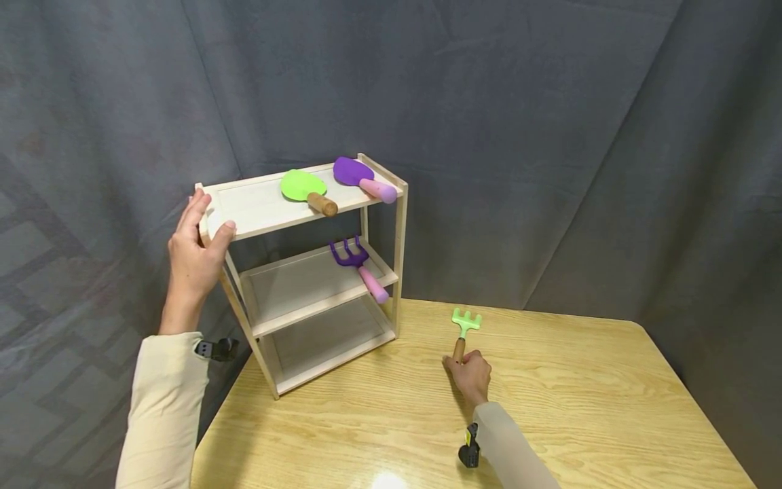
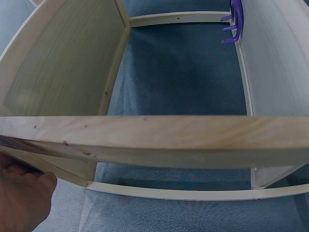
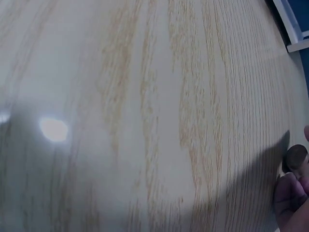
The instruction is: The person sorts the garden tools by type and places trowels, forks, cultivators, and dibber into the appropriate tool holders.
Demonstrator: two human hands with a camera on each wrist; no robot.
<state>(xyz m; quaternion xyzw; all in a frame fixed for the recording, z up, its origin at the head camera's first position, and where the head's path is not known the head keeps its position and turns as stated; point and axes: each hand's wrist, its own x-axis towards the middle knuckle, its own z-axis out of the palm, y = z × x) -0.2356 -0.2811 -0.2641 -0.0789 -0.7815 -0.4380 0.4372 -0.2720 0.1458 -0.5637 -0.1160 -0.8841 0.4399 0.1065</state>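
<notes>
My left hand [image 1: 197, 255] grips the upper left end of a small three-tier wooden shelf [image 1: 299, 318], thumb at the front edge and fingers over the side. In the left wrist view the hand [image 2: 26, 193] is partly cut off beside the shelf's frame [image 2: 154, 140]. My right hand [image 1: 472, 375] holds the wooden handle of a light green toy hand rake [image 1: 467, 322], low at the tabletop, its tines pointing away from me. In the right wrist view only part of the hand [image 3: 292, 198] shows, around the handle's round end [image 3: 295, 157].
On the top shelf lie a green toy trowel [image 1: 302, 185] and a purple trowel [image 1: 353, 172] with a pink handle. A purple hand rake [image 1: 351, 258] lies on the middle shelf, its handle overhanging the front. Grey curtain [image 1: 489, 170] hangs behind the wooden table [image 1: 580, 394].
</notes>
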